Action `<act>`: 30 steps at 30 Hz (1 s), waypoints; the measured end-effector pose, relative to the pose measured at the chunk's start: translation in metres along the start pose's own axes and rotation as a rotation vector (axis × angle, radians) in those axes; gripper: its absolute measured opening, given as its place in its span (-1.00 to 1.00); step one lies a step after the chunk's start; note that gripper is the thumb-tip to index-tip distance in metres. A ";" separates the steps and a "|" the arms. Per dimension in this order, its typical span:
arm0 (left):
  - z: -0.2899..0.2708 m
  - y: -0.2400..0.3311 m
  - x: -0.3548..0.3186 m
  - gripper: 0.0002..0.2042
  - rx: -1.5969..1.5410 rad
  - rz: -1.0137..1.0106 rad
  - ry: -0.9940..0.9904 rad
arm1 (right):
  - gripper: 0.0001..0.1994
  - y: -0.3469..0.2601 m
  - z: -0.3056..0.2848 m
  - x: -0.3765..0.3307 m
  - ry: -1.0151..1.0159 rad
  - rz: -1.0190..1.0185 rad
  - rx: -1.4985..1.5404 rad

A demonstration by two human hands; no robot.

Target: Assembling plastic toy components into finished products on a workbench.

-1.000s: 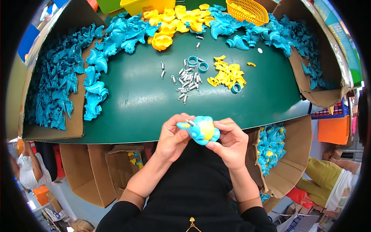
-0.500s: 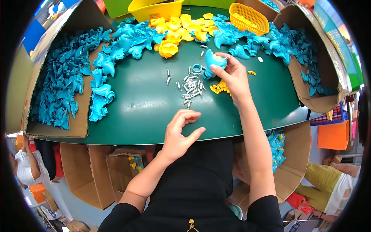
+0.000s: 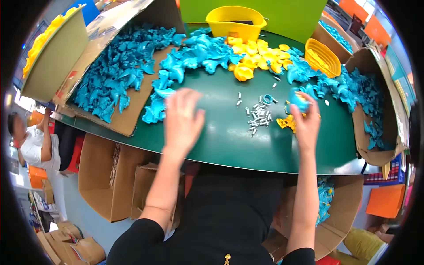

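Note:
My right hand (image 3: 308,123) grips a curved blue plastic shell piece (image 3: 299,101) with a bit of yellow at its edge, just above the green table. Small yellow plastic parts (image 3: 286,122) lie beside that hand. Left of them is a heap of small silver metal cylinders (image 3: 259,116), with a blue ring (image 3: 267,99) at its upper edge. My left hand (image 3: 183,119), slightly blurred, reaches out with fingers stretched and thumb apart. It holds nothing I can see. Loose blue shell pieces (image 3: 154,108) are right next to its fingers.
Blue shells (image 3: 201,51) and yellow shells (image 3: 260,56) line the far side of the green table (image 3: 216,137). Cardboard boxes of blue shells stand left (image 3: 132,121) and right (image 3: 362,132). Behind are a yellow tub (image 3: 234,28) and yellow basket (image 3: 322,59). A person (image 3: 39,141) is at far left.
My left hand has moved forward and left, from near the table edge to the loose blue shells. The view has swung left. My right hand still grips the blue shell piece.

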State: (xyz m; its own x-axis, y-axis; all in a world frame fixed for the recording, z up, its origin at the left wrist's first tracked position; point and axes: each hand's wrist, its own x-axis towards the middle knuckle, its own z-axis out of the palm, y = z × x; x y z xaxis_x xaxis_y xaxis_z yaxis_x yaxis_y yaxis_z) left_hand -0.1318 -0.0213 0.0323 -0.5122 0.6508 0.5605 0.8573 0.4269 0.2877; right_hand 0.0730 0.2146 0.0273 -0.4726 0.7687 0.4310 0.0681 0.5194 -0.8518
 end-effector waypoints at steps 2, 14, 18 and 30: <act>-0.013 -0.042 -0.002 -0.47 0.275 -0.068 0.014 | -0.77 -0.026 -0.058 -0.020 0.088 0.019 -0.124; 0.014 -0.049 0.025 -0.56 0.023 -0.096 -0.009 | -0.84 -0.018 -0.117 -0.069 0.043 0.190 -0.458; 0.013 -0.013 0.014 -0.74 -0.177 -0.069 0.045 | -0.85 -0.027 -0.003 -0.054 -0.187 0.104 -0.346; 0.023 0.073 -0.041 -0.75 -0.385 0.012 -0.283 | -0.90 -0.001 0.027 -0.041 -0.139 -0.210 -0.701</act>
State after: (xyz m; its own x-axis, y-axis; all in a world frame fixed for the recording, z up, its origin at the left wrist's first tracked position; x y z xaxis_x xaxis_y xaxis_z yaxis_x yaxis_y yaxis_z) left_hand -0.0495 -0.0029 0.0121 -0.4505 0.8225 0.3472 0.7929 0.1898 0.5791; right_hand 0.0682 0.1728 0.0023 -0.6412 0.5966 0.4827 0.4865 0.8024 -0.3455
